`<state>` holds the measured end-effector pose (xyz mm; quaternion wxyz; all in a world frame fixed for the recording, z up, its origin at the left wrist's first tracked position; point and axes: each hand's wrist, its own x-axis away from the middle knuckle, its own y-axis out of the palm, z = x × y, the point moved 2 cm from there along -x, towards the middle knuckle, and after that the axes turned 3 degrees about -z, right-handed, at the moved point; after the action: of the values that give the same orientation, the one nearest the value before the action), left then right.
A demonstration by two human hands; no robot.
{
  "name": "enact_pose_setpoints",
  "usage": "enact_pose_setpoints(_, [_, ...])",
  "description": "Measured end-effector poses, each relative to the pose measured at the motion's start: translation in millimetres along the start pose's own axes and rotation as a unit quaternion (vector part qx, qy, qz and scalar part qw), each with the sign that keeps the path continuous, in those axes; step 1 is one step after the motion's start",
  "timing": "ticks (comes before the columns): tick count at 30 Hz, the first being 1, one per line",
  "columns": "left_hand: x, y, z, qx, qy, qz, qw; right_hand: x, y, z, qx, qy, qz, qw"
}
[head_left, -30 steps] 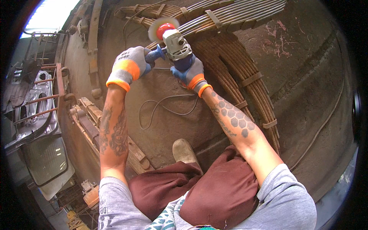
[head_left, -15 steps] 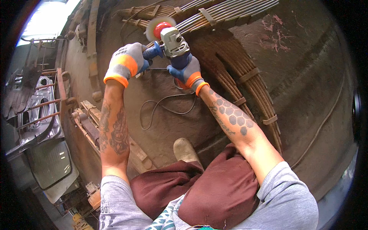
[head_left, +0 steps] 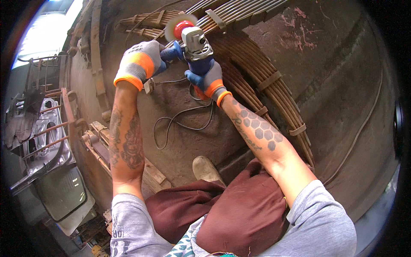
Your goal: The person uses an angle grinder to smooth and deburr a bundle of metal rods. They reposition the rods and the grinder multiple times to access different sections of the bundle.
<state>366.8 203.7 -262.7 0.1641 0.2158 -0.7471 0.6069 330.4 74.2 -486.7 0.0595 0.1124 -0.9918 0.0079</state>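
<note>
An angle grinder (head_left: 195, 40) with a blue body, a pale metal head and a red hub is held out in front of me. Its round disc (head_left: 172, 27) is blurred, as if spinning, over the leaf springs (head_left: 239, 13) at the top. My left hand (head_left: 143, 62), in a grey, blue and orange glove, is closed around the blue side handle (head_left: 172, 52). Wrapped round the grinder's blue body is my right hand (head_left: 209, 79), gloved alike. Whether the disc touches the metal is unclear.
More rusty leaf springs (head_left: 274, 90) lie on the floor to the right. A dark cable (head_left: 184, 124) loops on the ground ahead of my shoe (head_left: 206, 169). Wooden beams (head_left: 156, 175), a metal rack (head_left: 66, 111) and a glass-fitted vehicle panel (head_left: 60, 190) stand at left.
The leaf springs and floor have shifted slightly left in view. The grinder sits a little further right over the springs, both hands still gripping it.
</note>
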Motion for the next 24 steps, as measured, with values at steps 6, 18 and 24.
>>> enact_pose_setpoints(6, [-6,-9,-1,-0.008,0.002,0.004,1.0,2,4,-6,-0.058,-0.01,0.012,0.998])
enact_pose_setpoints(18, [-24,-17,14,-0.025,0.016,-0.023,0.999,0,-6,-8,-0.065,0.018,0.05,0.996])
enact_pose_setpoints(24, [-28,-26,16,-0.061,0.016,-0.045,0.997,-1,-7,-15,-0.045,0.03,0.057,0.997])
